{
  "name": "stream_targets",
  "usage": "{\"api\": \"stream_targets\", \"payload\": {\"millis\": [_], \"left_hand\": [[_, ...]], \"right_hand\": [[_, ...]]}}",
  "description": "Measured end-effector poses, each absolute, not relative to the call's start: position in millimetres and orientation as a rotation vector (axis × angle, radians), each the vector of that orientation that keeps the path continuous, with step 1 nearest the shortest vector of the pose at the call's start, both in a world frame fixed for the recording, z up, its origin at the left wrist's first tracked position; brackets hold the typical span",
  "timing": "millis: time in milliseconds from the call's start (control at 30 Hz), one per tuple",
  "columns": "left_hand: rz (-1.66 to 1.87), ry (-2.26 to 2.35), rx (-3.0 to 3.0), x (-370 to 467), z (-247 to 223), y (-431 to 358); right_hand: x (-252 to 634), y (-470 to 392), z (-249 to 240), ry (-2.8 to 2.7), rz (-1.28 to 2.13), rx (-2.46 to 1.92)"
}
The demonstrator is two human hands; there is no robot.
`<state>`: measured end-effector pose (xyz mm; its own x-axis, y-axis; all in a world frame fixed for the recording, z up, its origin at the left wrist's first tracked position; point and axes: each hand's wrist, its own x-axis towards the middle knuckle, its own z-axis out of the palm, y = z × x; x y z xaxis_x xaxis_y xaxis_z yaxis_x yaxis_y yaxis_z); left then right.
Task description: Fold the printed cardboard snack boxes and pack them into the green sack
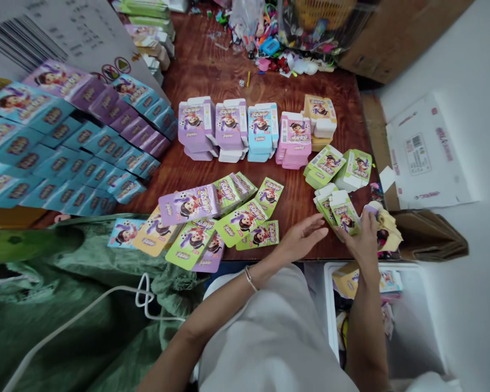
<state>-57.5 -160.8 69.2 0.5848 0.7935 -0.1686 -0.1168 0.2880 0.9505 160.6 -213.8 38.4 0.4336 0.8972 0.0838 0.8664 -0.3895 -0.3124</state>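
My right hand has its thumb and fingers around the near end of a small green carton at the table's right front edge. Another green carton lies against its left side. My left hand is held over the front edge, fingers stretched out and nothing in them, just left of those cartons. Farther left, flat green cartons lie overlapping in a loose pile with a purple one and an orange one. Two more green cartons rest beyond my right hand.
Purple, blue, pink and orange cartons stand in a row. Stacked blue and purple boxes rise at left. Small toys heap at the back. A white bin sits below right, beside a brown cardboard flap.
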Motion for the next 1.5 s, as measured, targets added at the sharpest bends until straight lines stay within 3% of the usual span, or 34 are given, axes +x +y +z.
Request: {"api": "stream_targets", "payload": {"millis": [100, 267, 467, 633, 733, 1000, 1200, 1400, 1500], "left_hand": [[0.600, 0.763, 0.742, -35, 59, -157], [0.585, 0.713, 0.589, -32, 61, -155], [0.653, 0.442, 0.603, -68, 80, -151], [0.668, 0.565, 0.714, -114, 85, -149], [0.579, 0.649, 0.709, -129, 93, -155], [0.622, 0.961, 0.733, -126, 94, -159], [0.951, 1.113, 1.441, -125, 93, -158], [0.817, 1.030, 1.255, -131, 96, -154], [0.865, 1.205, 1.245, -132, 94, -153]], "right_hand": [[154, -215, 38, -1.463, 0.137, -2.337], [124, -220, 53, -1.328, 0.008, -2.186], [57, -221, 88, -1.640, 0.493, -1.681], [34, -188, 101, -1.715, 0.250, -1.411], [33, -170, 104, -1.765, 0.269, -1.318], [28, -188, 97, -1.401, 0.634, -1.471], [11, -203, 83, -1.436, 0.289, -1.535], [-10, -196, 83, -1.124, 0.817, -1.430], [-16, -198, 85, -1.042, 0.876, -1.430]]}}
